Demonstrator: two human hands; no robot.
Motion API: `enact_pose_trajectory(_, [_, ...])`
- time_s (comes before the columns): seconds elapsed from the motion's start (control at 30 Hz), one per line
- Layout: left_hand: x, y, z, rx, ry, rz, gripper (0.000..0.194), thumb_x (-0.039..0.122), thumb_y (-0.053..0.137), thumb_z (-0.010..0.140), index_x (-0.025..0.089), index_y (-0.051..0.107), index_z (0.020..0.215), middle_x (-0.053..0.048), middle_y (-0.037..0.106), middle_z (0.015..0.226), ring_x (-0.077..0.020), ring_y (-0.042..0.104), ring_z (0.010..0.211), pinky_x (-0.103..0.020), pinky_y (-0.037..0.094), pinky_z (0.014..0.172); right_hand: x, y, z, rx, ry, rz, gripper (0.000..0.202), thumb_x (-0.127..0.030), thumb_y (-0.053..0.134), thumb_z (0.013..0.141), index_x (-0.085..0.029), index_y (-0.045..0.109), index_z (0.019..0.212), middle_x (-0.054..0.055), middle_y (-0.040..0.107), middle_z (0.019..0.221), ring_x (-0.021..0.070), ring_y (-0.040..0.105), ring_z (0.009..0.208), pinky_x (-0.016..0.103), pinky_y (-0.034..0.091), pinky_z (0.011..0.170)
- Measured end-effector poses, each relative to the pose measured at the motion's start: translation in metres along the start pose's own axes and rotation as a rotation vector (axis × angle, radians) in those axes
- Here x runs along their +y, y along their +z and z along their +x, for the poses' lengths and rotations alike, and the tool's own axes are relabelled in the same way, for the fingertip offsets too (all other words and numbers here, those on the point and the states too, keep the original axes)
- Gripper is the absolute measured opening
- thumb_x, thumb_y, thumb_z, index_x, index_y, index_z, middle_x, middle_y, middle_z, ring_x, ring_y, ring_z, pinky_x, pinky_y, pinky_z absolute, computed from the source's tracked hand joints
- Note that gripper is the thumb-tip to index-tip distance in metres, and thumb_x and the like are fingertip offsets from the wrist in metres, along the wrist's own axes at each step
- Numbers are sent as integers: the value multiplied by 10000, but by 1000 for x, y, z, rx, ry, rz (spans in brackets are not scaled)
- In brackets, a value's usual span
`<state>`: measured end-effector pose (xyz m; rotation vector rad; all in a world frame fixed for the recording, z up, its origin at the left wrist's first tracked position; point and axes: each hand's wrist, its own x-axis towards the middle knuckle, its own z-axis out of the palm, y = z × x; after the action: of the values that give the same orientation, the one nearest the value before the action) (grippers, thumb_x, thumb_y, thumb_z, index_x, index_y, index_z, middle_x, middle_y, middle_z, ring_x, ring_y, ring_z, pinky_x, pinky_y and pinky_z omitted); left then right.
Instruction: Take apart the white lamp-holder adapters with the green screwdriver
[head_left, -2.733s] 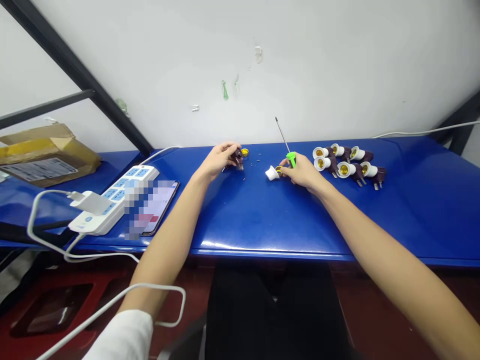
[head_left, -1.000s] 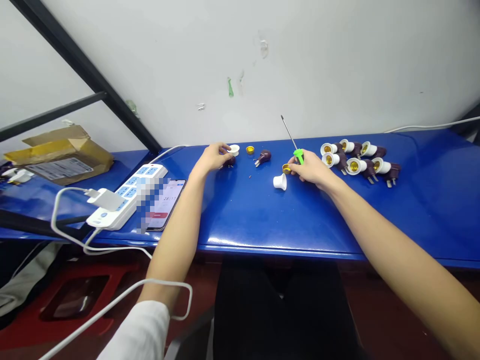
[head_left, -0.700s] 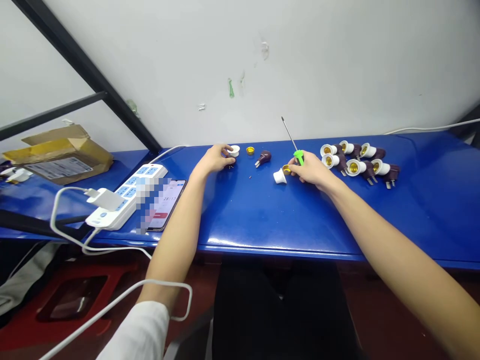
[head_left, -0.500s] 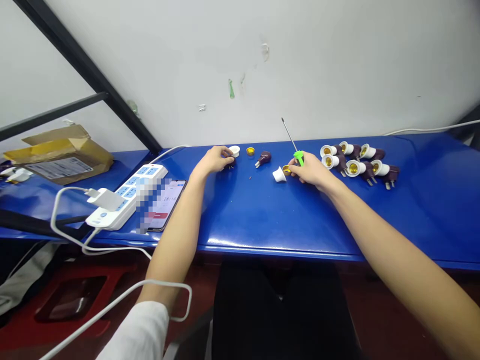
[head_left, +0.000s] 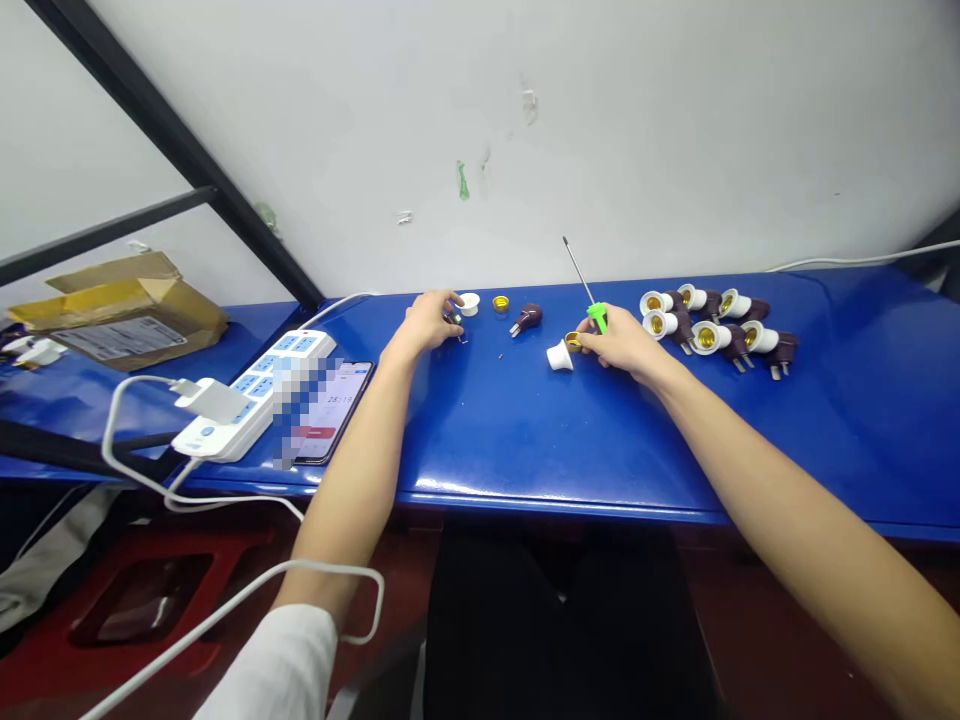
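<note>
Lower left, a phone (head_left: 339, 412) shows 28:19. Centre-right, the right hand's (head_left: 616, 334) fingers hold a gold ring (head_left: 573, 341) and green-handled screwdriver (head_left: 597, 316); mid-frame, the left hand's (head_left: 432, 322) curl narrowly at a dark piece (head_left: 455, 320), grip unclear.

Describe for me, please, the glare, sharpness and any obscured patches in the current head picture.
Head view: white glare streaks the front edge of the glossy blue tabletop; the green-handled metal screwdriver looks fairly sharp; coarse pixelation hides part of the dark-edged rectangular phone.

Patchy white wall (head_left: 637, 130) behind glossy blue tabletop (head_left: 555, 440), black frame (head_left: 180, 150) left, reddish floor (head_left: 750, 620).
</note>
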<state>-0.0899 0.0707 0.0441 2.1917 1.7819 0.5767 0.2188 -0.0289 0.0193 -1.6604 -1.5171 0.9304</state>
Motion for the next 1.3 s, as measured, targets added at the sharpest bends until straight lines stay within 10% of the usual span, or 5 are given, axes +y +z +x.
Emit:
enact_pose_trajectory(0.27, [42,15,-18,150,206,-45,322,333,666,953,222,704,1252,-111,727,1205,-280,631,1174,-434,417,1110,0,1,1,5,-20,-5,160,-73,654,843,-210,575,863,-33,613,656,101,485,438,250,384,432])
enact_pose_trajectory(0.5, [76,56,-18,-75,335,120,449,401,492,1073,190,633,1444,-179,643,1510,-388,504,1427,-549,326,1186,-3,0,1,0,-9,9,178,-59,651,845,-211,559,864,-40,606,658,94,487,452,242,388,441])
enact_pose_trajectory(1.0, [68,52,-12,-20,369,89,83,204,647,975,208,677,1053,-70,770,1193,-267,652,1195,-442,381,1117,-9,-2,-1,1,8,4,174,-49,632,871,-206,558,867,-43,611,667,83,470,436,246,367,442])
enact_pose_trajectory(1.3, [51,32,-12,-32,316,90,319,140,582,943,213,704,1229,-86,757,1332,-281,642,1255,-485,398,1126,-1,-1,2,-1,-11,13,166,-75,642,840,-214,554,858,-27,608,685,103,488,469,262,393,451])
